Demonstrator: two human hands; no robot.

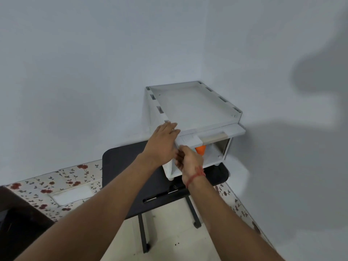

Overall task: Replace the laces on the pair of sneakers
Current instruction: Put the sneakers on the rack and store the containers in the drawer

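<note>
A white plastic storage box stands on a black table in the corner of the room. Its front flap door is lifted, showing something orange inside. My left hand lies flat with straight fingers on the box's front left corner. Just below the lifted flap, my right hand is at the box's opening with its fingers curled; what they hold is hidden. A red thread is tied round the right wrist. No sneakers or laces can be seen.
The black table stands on thin black legs over a pale floor. A floral-patterned surface with a white rectangle lies to the left. A dark piece of furniture fills the lower left. Grey walls close in behind and to the right.
</note>
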